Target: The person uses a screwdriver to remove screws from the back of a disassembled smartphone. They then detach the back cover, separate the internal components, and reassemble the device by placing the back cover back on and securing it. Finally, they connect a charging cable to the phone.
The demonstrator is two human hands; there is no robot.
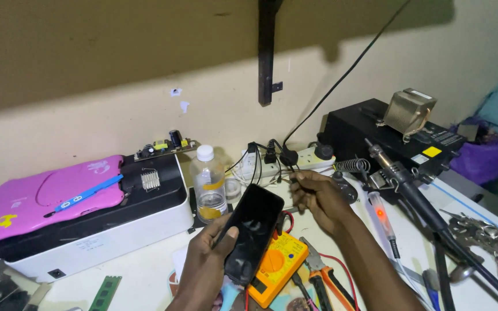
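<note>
Left hand (206,259) was gripping a black phone (253,230) tilted up over a yellow multimeter (278,265), while the right hand (318,196) pinched a thin black cable (286,167) just in front of the white power strip (312,156). A clear plastic bottle (208,184) stood next to a white printer (105,224) with a pink tablet case (41,198) lying on top. Orange-handled pliers (327,279) lay right by the multimeter, and a soldering iron (410,190) sat off to the right.

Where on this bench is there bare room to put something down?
Bare white table shows between the printer, the green memory stick and the left hand holding the phone. Right of the multimeter, pliers, keys and cables crowd it.
</note>
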